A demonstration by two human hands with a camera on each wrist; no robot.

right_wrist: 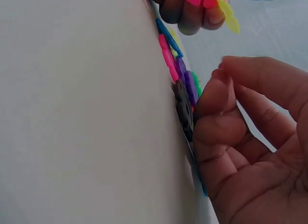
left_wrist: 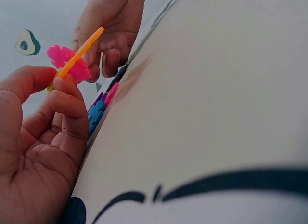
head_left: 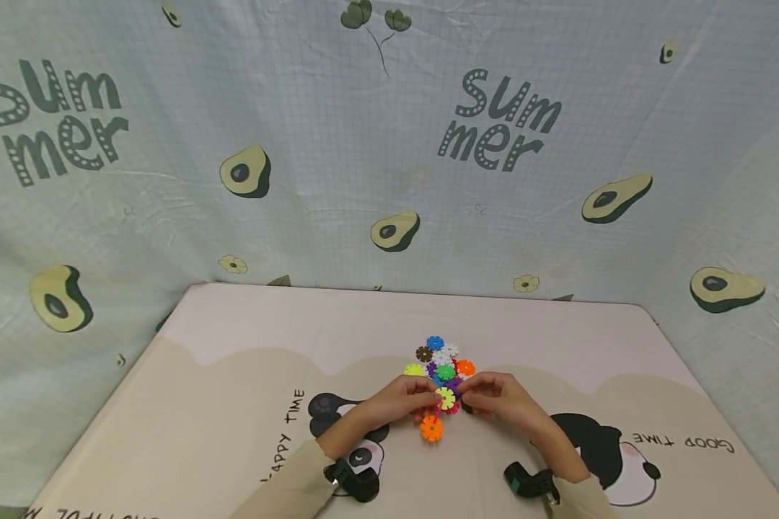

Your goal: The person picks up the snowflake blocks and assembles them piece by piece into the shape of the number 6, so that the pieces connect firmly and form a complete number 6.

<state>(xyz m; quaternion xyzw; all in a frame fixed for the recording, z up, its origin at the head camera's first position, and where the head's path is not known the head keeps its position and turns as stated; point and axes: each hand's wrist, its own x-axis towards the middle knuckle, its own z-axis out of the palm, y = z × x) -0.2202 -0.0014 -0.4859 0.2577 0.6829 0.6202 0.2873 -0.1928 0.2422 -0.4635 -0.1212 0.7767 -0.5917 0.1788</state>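
My left hand (head_left: 402, 398) pinches a small cluster of joined plastic snowflake discs between thumb and forefinger. In it are an orange disc (head_left: 431, 428), a yellow disc (head_left: 446, 398) and a pink disc (left_wrist: 79, 70), set at angles to one another. Across from it, my right hand (head_left: 503, 396) has loosely bent fingers, the thumb and forefinger tips close together, and no disc shows between them in the right wrist view. Below those fingertips lies a black disc (right_wrist: 183, 108) at the near side of the loose pile.
Beyond the hands, loose discs lie in a pile, among them a blue disc (head_left: 435, 342), a brown disc (head_left: 424, 354), a green disc (head_left: 445, 372) and another orange disc (head_left: 465, 367). The table cloth (head_left: 234, 404) has printed pandas and lettering. A patterned curtain (head_left: 337, 144) hangs behind.
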